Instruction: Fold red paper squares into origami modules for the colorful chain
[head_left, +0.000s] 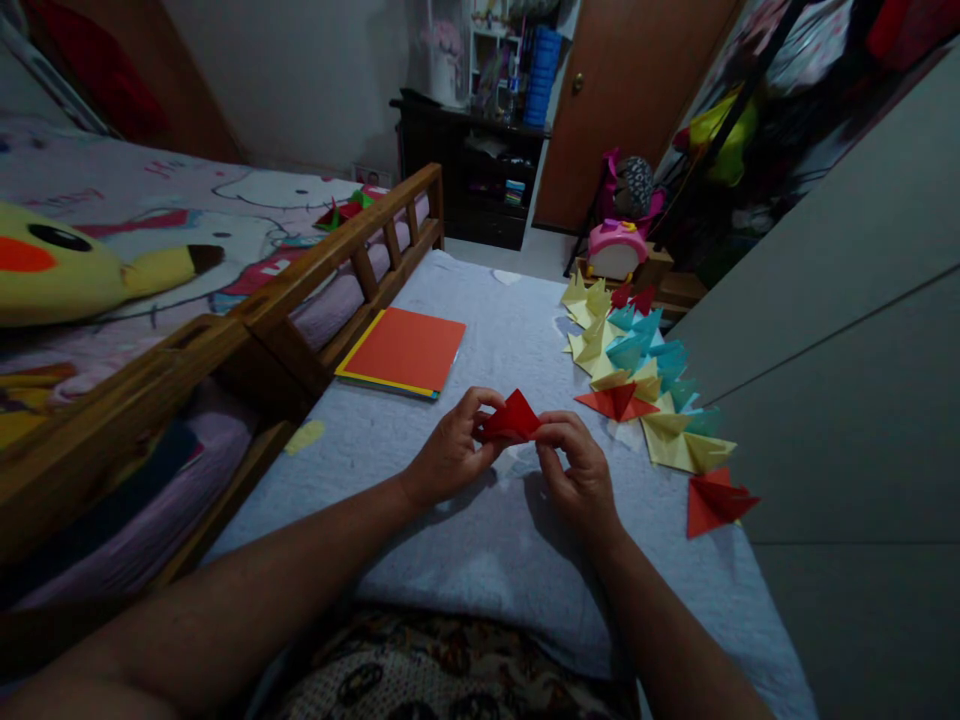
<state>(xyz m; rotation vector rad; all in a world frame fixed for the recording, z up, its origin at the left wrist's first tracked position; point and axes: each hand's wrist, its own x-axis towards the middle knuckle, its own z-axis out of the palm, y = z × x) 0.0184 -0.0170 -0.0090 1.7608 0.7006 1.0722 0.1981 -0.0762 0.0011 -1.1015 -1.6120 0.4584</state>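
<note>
A small folded piece of red origami paper [516, 416] is held up between both hands, just above the pale sheet. My left hand [454, 445] has its fingers and thumb closed on the left side of the paper. On the right corner, my right hand [576, 468] pinches with thumb and fingertips. Beyond the left hand lies a stack of coloured paper [409, 348], orange on top with yellow beneath. To the right are rows of folded paper figures, among them a yellow one [681, 442], a red one [619, 402] and a blue one [636, 340].
A wooden bed rail [330, 260] runs along the left, with a yellow plush toy [67, 265] behind it. At right stands a pale cabinet [840, 400]. A dark shelf unit [465, 180] and a pink toy [616, 248] are at the back.
</note>
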